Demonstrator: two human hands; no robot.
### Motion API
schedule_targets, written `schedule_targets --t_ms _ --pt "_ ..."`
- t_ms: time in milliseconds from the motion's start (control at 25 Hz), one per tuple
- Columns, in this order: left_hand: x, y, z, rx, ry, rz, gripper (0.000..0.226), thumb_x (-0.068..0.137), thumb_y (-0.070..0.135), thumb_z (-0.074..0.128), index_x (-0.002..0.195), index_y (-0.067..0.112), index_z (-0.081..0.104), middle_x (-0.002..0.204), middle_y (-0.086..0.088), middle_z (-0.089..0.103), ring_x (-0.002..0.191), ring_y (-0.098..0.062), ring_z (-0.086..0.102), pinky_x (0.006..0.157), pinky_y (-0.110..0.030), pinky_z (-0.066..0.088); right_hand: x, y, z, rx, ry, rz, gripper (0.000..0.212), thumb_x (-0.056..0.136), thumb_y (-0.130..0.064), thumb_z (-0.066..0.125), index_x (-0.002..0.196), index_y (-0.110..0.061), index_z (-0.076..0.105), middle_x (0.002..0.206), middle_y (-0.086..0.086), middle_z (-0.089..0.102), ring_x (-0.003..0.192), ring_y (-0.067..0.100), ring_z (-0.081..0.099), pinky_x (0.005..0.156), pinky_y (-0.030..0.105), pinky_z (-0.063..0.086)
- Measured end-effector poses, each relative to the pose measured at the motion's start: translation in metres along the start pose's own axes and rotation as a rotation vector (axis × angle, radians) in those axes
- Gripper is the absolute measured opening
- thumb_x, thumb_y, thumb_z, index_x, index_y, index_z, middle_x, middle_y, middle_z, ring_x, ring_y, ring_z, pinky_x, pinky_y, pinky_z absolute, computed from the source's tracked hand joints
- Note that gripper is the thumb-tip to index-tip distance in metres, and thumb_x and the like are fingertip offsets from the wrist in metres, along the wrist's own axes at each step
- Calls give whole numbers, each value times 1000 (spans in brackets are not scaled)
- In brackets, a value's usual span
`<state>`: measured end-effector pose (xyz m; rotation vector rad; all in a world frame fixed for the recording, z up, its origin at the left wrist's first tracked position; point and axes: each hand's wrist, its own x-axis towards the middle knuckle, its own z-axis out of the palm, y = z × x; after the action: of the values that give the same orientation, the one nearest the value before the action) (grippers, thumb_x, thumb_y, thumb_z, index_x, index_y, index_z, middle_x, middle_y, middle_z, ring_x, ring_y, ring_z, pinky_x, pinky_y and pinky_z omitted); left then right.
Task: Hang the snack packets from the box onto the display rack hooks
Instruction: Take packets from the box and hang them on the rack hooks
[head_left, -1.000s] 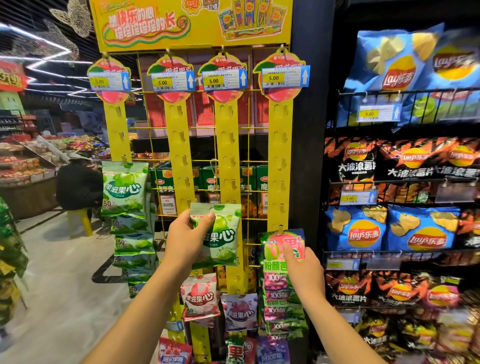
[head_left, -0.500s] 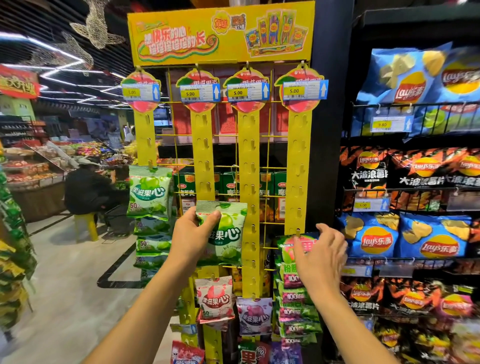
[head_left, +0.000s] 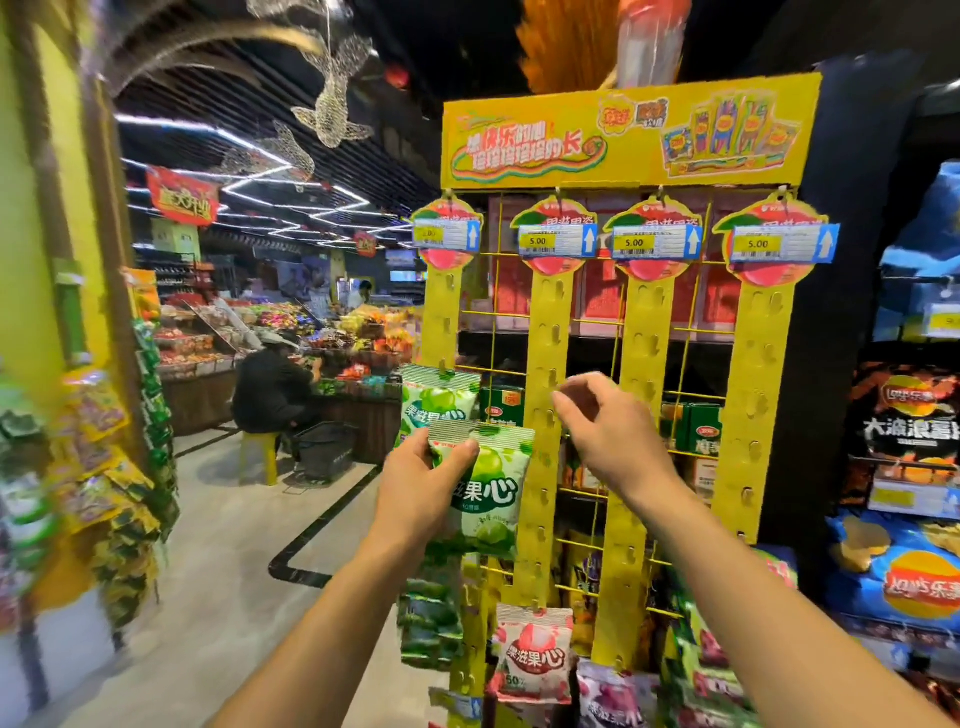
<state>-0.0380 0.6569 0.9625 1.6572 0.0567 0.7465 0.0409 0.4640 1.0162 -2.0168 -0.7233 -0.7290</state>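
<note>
So our left hand (head_left: 415, 483) has its fingers (head_left: 460, 451) pinched on the top corner of a green and white foil snack packet with a green apple print (head_left: 485, 493), thumb in front, the rest wrapped behind. The packet hangs upright below that grip, long axis running top to bottom, crimped header edge pointing up and printed face toward us. Just right of those fingers is the second yellow plastic hanging strip (head_left: 550, 364) of the yellow wire display rack (head_left: 628, 135), and the packet is overlapping its lower stretch but we can't tell that it's on a hook yet. Our right hand (head_left: 608, 431) is up beside the same strip holding nothing, fingers loosely curled with thumb and forefinger nearly meeting.

Progress-wise, we'd call it somewhere in the middle. Left of our fingers the first strip already carries a matching green packet (head_left: 439, 400) with more below it. Lower down hang a pink and white lychee-print packet (head_left: 535, 657) and others. The upper hooks on all four strips are bare. The box isn't in view, so no clue how many are left.
</note>
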Motion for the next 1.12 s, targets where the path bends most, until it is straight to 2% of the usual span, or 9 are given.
schedule_targets --t_ms 200,440,520,600,680,720,880,1040,1120 --pt "34 9 -27 39 63 19 11 97 28 73 102 18 70 96 -3 80 89 -19 78 83 -50 64 69 -38 34 69 -54 -113 15 96 -29 64 101 -18 73 90 -5 70 83 19 68 79 38 57" --pt "88 15 -31 41 93 47 21 96 37 71 103 17 69 97 -7 79 91 -27 78 83 -59 62 157 -66 59 -7 -28 -145 29 97 -38 62 91 -14 77 85 2 76 75 24 70 74 46 60" --pt "108 20 -32 38 101 51 22 97 38 70 102 17 69 96 -6 79 88 -24 78 81 -56 64 180 -70 66 -51 -68 -111 34 96 -39 63 79 -14 78 75 3 76 68 24 70 73 47 60" --pt "126 23 -32 31 96 54 20 102 33 66 103 13 68 91 -5 78 78 -12 78 70 -40 66 194 -71 72 -122 -83 -98 39 94 -41 64 68 -14 77 67 1 74 62 20 70 70 42 60" --pt "139 25 -31 22 93 70 22 104 31 62 100 10 65 84 -1 73 64 -1 72 54 -22 56 201 -70 78 -125 -101 -89 40 94 -39 66 65 -14 75 61 -1 72 53 15 69 57 33 58" --pt "144 24 -31 23 94 75 23 104 31 62 97 10 64 81 0 71 63 -1 71 53 -21 54 203 -69 79 -109 -114 -83 38 94 -38 66 66 -14 75 60 -1 72 50 14 68 51 30 55" --pt "162 19 -30 25 109 54 27 102 37 64 96 10 68 89 -9 77 84 -26 77 79 -49 63 208 -70 78 -147 -119 -102 31 93 -38 68 75 -15 77 70 2 75 58 19 68 61 37 58" --pt "173 15 -30 38 91 81 58 88 61 65 99 4 66 98 -23 73 93 -42 73 83 -62 58 205 -71 78 -128 -148 -76 30 95 -30 67 74 -12 76 62 2 73 39 12 63 35 19 39" --pt "179 18 -31 51 79 120 50 92 57 64 97 8 69 94 -15 76 90 -36 75 83 -61 60 203 -73 78 -106 -150 -56 28 96 -28 67 75 -11 76 61 2 72 36 11 58 33 19 37"
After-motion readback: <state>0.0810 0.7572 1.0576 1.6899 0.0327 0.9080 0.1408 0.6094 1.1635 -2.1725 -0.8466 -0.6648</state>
